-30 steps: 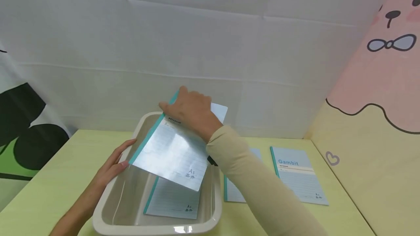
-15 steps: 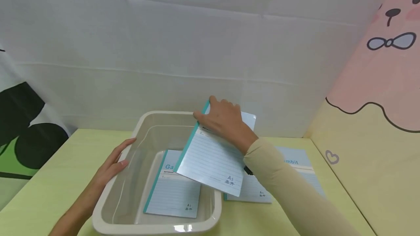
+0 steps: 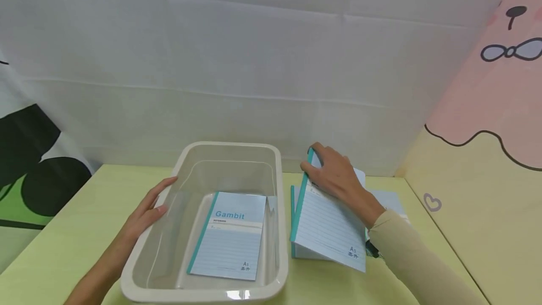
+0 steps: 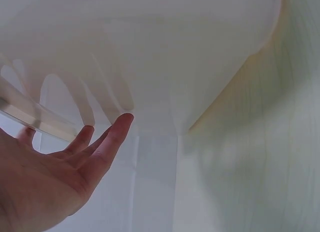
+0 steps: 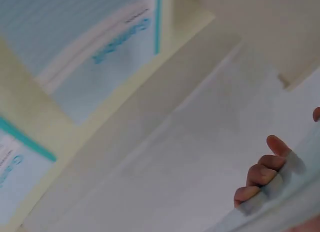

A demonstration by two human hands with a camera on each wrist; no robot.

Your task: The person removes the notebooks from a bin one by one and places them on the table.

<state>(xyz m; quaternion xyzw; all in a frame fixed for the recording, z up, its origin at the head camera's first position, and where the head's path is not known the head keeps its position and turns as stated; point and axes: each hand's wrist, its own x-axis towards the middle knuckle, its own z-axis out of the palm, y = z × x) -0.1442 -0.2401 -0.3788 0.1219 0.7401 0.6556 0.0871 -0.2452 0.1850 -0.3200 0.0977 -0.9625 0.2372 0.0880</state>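
Right of centre, right hand [image 3: 338,178] now grips the light-blue lined notebook [image 3: 326,225] outside the beige plastic tub [image 3: 178,168], moved from above it; left hand [image 3: 146,213] rests flat-fingered on the tub's rim.

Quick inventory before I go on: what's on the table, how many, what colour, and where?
tub: one, beige, on the table's left half.
notebook in tub: one, pale blue with a teal spine, flat on the tub's floor.
held notebook: one, same colours, tilted up over the table right of the tub.
notebooks beneath it: pale blue; two in the right wrist view, mostly hidden in the head view.
table: one, pale yellow-green.
backdrop: white cloth, with printed panels at both sides.
left hand: fingers straight, on the tub's left rim.
right hand: grips the held notebook's top edge.
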